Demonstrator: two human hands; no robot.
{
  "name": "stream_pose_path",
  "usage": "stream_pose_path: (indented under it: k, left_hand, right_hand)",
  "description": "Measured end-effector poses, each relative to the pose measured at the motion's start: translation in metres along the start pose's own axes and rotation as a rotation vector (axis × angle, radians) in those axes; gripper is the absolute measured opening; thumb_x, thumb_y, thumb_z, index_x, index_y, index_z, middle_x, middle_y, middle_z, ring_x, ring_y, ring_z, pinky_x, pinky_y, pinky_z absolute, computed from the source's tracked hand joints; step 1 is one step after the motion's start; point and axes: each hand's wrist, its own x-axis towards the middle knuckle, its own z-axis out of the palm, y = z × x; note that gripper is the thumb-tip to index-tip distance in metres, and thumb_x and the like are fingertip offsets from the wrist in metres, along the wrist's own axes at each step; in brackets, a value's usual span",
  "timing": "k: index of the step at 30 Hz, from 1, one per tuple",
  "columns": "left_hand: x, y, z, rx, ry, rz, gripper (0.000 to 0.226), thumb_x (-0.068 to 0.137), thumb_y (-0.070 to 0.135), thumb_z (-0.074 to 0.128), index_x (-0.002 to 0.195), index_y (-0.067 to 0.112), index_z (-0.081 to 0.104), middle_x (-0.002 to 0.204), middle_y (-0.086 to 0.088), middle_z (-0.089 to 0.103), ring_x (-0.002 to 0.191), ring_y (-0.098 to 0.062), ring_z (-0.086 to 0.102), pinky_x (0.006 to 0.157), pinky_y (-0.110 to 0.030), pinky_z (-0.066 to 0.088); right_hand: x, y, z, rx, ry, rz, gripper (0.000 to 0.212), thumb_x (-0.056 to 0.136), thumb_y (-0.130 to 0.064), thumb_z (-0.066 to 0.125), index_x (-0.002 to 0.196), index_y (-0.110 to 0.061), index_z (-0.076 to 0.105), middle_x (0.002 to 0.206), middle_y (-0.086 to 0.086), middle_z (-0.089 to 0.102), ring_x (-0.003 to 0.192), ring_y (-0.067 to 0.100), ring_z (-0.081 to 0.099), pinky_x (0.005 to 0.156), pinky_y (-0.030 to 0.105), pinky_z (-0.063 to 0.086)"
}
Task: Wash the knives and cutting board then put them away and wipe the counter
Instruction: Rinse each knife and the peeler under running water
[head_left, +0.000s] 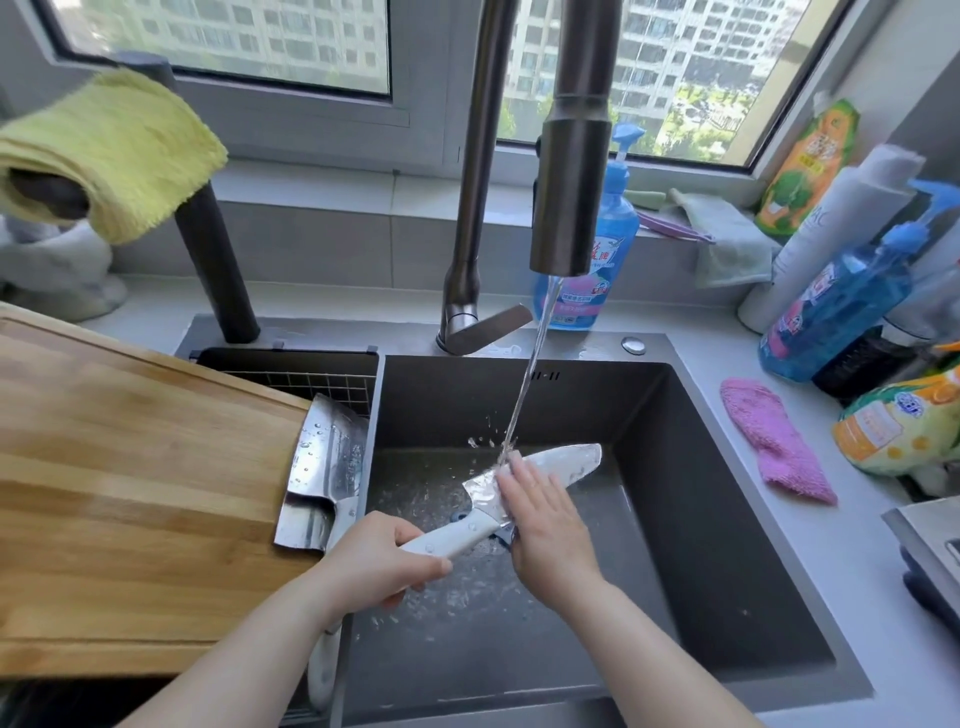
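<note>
Over the dark sink (675, 499), my left hand (374, 558) grips the white handle of a chef's knife (576, 460). My right hand (545, 525) lies flat across the middle of its blade, fingers together, under the stream of water from the tap (569, 140). A wet steel cleaver (324, 473) with a white handle rests at the sink's left edge, partly on the wooden cutting board (130, 483) that covers the left side. A pink cloth (776, 441) lies on the counter to the right of the sink.
A yellow cloth (111, 150) hangs over a dark post at the back left. Blue soap bottles (597, 260), a white bottle and orange refill pouches crowd the windowsill and right counter. A green cloth (732, 234) hangs from the sill. A wire rack (311, 376) sits behind the board.
</note>
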Motion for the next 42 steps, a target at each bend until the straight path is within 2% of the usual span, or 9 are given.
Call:
stream_pose_path:
  k: [3, 10, 14, 18, 21, 27, 31, 36, 42]
  left_hand:
    - [-0.001, 0.000, 0.002, -0.013, 0.004, 0.004, 0.018, 0.076, 0.019, 0.072, 0.062, 0.018, 0.061, 0.037, 0.008, 0.052, 0.033, -0.005, 0.042, 0.039, -0.017, 0.034]
    - [-0.001, -0.001, 0.002, -0.039, 0.029, 0.008, 0.015, 0.077, 0.020, 0.071, 0.065, 0.017, 0.063, 0.039, 0.007, 0.053, 0.033, -0.005, 0.041, 0.038, -0.017, 0.034]
    - [-0.001, -0.001, 0.003, -0.036, 0.034, 0.009, 0.012, 0.077, 0.020, 0.071, 0.067, 0.017, 0.064, 0.039, 0.007, 0.054, 0.032, -0.005, 0.041, 0.038, -0.017, 0.034]
    - [-0.003, 0.002, 0.004, -0.016, 0.021, 0.021, 0.013, 0.077, 0.021, 0.072, 0.067, 0.019, 0.064, 0.039, 0.008, 0.055, 0.033, -0.005, 0.042, 0.038, -0.016, 0.035]
    - [0.000, 0.008, 0.008, -0.005, 0.022, 0.027, 0.019, 0.077, 0.026, 0.071, 0.063, 0.016, 0.064, 0.041, 0.007, 0.055, 0.034, -0.007, 0.043, 0.038, -0.016, 0.034]
    - [0.016, 0.036, 0.017, -0.038, 0.013, 0.086, 0.034, 0.088, 0.032, 0.057, 0.059, 0.015, 0.058, 0.038, 0.007, 0.055, 0.029, -0.005, 0.042, 0.038, -0.017, 0.033]
    - [0.031, 0.060, 0.018, 0.049, 0.073, 0.067, 0.044, 0.098, 0.031, 0.036, 0.061, 0.014, 0.054, 0.035, 0.006, 0.054, 0.030, -0.006, 0.047, 0.039, -0.015, 0.036]
    - [0.044, 0.078, 0.033, 0.671, 0.289, 0.247, 0.031, 0.099, 0.021, 0.027, 0.107, 0.011, 0.055, 0.108, -0.007, 0.061, 0.099, -0.027, 0.058, 0.073, -0.035, 0.041]
    - [0.062, 0.068, 0.036, 0.718, 0.186, 0.333, 0.038, 0.099, 0.035, 0.025, 0.120, 0.015, 0.049, 0.112, -0.007, 0.057, 0.095, -0.029, 0.059, 0.069, -0.033, 0.043]
  right_hand:
    - [0.005, 0.012, -0.007, 0.059, 0.008, 0.205, 0.081, 0.065, -0.003, 0.067, 0.139, -0.004, 0.034, 0.149, 0.007, 0.031, 0.137, 0.025, 0.034, 0.114, 0.027, 0.019]
    - [-0.012, -0.006, 0.001, 0.107, -0.081, -0.047, 0.083, 0.048, -0.009, 0.066, 0.127, -0.012, 0.041, 0.129, 0.007, 0.059, 0.124, 0.020, 0.046, 0.108, 0.030, 0.023]
    - [-0.006, 0.011, -0.006, 0.147, -0.047, 0.279, 0.073, 0.085, -0.008, 0.048, 0.147, -0.011, 0.011, 0.157, 0.008, 0.005, 0.146, 0.019, 0.005, 0.117, 0.028, 0.004]
    - [-0.011, -0.005, -0.005, 0.798, 0.049, 0.656, 0.068, 0.089, -0.006, 0.044, 0.147, -0.011, 0.011, 0.155, 0.006, 0.009, 0.144, 0.023, 0.013, 0.118, 0.034, 0.013]
    - [-0.001, -0.019, -0.016, 1.533, 0.195, 1.136, 0.055, 0.092, -0.013, 0.047, 0.143, -0.015, 0.024, 0.125, 0.010, 0.043, 0.110, 0.025, 0.050, 0.086, 0.037, 0.046]
    - [0.002, -0.026, -0.038, 1.829, -0.256, 0.858, 0.023, 0.097, -0.028, 0.037, 0.096, -0.013, 0.054, 0.084, 0.002, 0.057, 0.058, 0.010, 0.048, 0.050, 0.020, 0.032]
    - [0.015, -0.012, -0.048, 1.872, -0.135, 0.834, 0.013, 0.095, -0.013, 0.044, 0.086, -0.013, 0.053, 0.066, 0.003, 0.054, 0.035, 0.004, 0.046, 0.036, 0.014, 0.035]
    - [0.033, -0.007, -0.057, 1.836, 0.010, 0.795, 0.012, 0.094, -0.008, 0.046, 0.084, -0.009, 0.052, 0.068, 0.006, 0.061, 0.035, 0.004, 0.051, 0.037, 0.015, 0.043]
    - [0.038, 0.000, -0.054, 1.758, -0.024, 0.806, 0.018, 0.095, -0.009, 0.046, 0.078, -0.008, 0.052, 0.046, -0.002, 0.054, 0.033, 0.002, 0.044, 0.037, 0.013, 0.036]
